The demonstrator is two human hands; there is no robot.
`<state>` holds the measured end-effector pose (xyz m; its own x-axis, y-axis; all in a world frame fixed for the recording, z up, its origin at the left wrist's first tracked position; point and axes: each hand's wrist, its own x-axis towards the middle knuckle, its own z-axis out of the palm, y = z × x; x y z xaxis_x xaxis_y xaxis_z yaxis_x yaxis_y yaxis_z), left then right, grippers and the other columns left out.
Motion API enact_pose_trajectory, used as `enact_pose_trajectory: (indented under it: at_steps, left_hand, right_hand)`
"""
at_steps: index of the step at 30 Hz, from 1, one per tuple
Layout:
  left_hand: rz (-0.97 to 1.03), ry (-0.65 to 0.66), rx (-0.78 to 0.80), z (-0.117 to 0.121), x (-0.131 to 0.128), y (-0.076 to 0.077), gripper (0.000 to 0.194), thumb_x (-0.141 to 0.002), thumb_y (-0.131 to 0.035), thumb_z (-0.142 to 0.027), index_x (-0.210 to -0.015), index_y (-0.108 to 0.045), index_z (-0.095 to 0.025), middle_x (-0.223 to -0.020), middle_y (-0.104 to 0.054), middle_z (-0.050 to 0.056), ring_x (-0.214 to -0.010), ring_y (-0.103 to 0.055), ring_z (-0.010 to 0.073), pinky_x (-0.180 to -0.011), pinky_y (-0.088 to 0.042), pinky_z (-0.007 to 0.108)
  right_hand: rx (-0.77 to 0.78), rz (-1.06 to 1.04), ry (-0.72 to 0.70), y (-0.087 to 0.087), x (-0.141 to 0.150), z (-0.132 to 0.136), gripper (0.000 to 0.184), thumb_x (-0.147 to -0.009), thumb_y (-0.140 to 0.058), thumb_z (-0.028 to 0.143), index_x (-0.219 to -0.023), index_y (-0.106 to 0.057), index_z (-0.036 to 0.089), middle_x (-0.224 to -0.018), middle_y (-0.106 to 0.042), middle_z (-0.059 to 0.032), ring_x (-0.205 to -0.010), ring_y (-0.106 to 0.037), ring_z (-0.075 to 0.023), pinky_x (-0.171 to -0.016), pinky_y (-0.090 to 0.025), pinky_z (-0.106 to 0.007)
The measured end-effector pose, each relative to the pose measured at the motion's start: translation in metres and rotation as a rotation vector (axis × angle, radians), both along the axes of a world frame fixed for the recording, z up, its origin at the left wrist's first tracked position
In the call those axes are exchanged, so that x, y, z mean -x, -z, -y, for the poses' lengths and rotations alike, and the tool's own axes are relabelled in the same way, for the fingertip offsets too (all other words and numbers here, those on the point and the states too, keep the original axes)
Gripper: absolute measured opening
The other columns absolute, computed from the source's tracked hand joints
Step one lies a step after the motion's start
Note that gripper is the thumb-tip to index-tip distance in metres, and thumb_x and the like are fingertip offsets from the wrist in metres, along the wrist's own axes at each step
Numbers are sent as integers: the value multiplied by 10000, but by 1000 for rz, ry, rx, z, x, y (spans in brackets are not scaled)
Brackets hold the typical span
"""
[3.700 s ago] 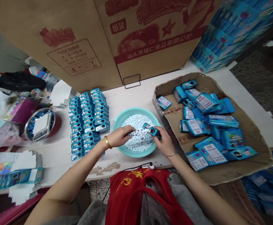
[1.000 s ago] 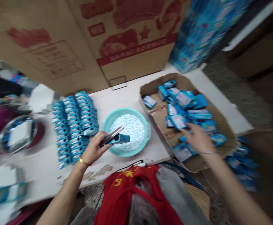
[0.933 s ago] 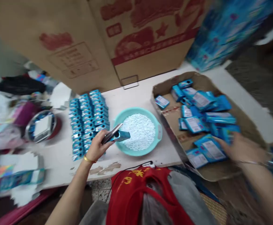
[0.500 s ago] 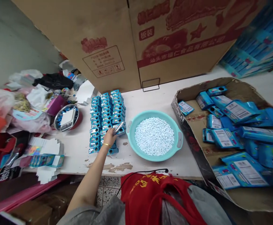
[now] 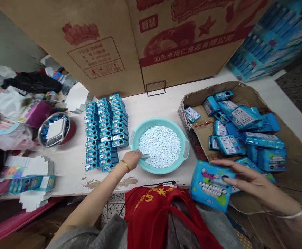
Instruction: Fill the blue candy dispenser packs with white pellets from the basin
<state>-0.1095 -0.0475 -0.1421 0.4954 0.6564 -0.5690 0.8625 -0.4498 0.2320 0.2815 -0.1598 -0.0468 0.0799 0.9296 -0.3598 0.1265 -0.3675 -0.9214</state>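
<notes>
Nearest the wearer, the fingers of the right hand (image 5: 257, 183) grip a bright blue printed cardboard box (image 5: 211, 188); its contents, if any, cannot be told from this angle. The left hand (image 5: 131, 159) has its fingers closed around a narrow metal scoop (image 5: 145, 156), over white pellets (image 5: 160, 145) in a round turquoise plastic bowl (image 5: 157, 170). Left of it, three columns of blue boxes (image 5: 105, 135) stand on the white desk (image 5: 151, 109), some showing pellets: judged filled. Loose blue boxes (image 5: 244, 119) in the brown cardboard tray (image 5: 203, 131) appear outstanding.
</notes>
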Motion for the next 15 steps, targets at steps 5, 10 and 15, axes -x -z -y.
enact_pose_trajectory:
  at_steps: [5,10,15]
  left_hand:
    - [37,-103,115,13,-46,29,249,-836,-483,-119,-1079,-512,-167,-1137,-567,134,-971,-613,238,-833,-486,356]
    - [157,-191,82,10,-96,65,256,-901,-411,-149,-1152,-459,-153,-1200,-534,141,-1037,-584,234,-890,-469,352]
    - [283,-308,20,2,-137,88,327,-903,-372,-106,-1227,-406,-142,-1263,-483,186,-1136,-529,256,-978,-426,396]
  right_hand:
    - [369,-565,-199,15,49,16,577,-658,-766,431,-1195,-619,276,-1081,-711,-110,-928,-694,-294,-798,-569,-469]
    - [418,-610,-93,35,64,33,492,-669,-763,465,-1083,-652,223,-948,-735,-95,-842,-705,-273,-795,-565,-470]
    - [177,-339,140,60,73,21,509,-695,-747,493,-1115,-578,260,-1104,-696,-72,-1032,-648,-254,-917,-529,-440]
